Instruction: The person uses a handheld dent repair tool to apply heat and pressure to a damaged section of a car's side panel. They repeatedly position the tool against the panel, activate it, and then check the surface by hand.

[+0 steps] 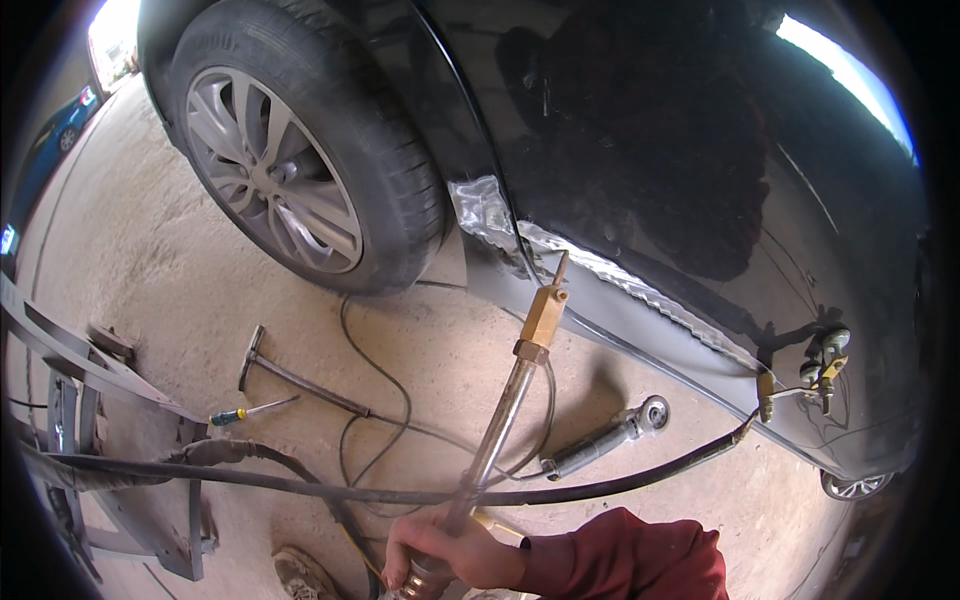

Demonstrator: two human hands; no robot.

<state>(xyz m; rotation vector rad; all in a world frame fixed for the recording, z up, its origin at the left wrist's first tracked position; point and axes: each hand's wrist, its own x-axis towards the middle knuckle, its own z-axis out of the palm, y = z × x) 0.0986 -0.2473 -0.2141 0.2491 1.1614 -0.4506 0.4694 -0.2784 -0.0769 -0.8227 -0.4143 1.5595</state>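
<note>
Right hand (455, 549) grips a metal rod (497, 423) (brass-coloured block (543, 318) attached).

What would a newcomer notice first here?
Probably the big silver-spoked wheel at upper left, then the ragged strip of bare metal along the lower edge of the dark car body. Next, the long metal tool with a brass-coloured head, rising from the right hand at bottom centre, its tip in front of that strip's left part.
</note>
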